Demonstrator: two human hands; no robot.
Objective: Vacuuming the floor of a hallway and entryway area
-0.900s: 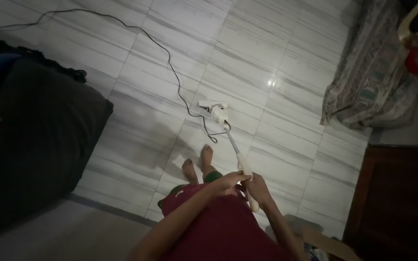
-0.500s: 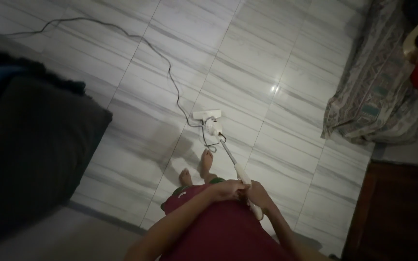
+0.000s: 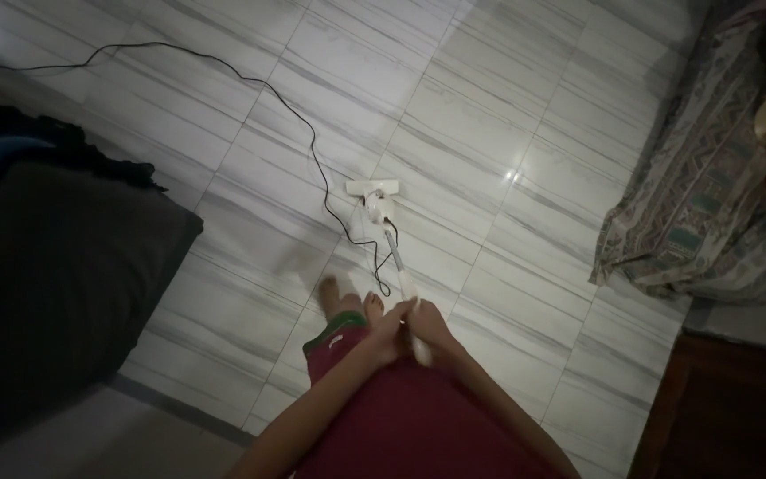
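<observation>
Vacuuming stroke in hand: left hand (image 3: 389,330) and right hand (image 3: 430,326) both closed around vacuum handle (image 3: 411,312); head (image 3: 372,188) on tile floor (image 3: 489,115). Next push needs cord (image 3: 312,151) kept clear of head.

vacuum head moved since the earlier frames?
Yes. The vacuum head slid left along the tiled floor, away from the patterned cloth.

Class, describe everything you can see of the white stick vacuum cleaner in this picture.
The vacuum cleaner is white and looks like plastic, with a flat nozzle on the tiled floor, a rounded body and a thin metal tube slanting up to a white handle. The left hand and right hand both grip the handle. A black cord trails away from it.
</observation>
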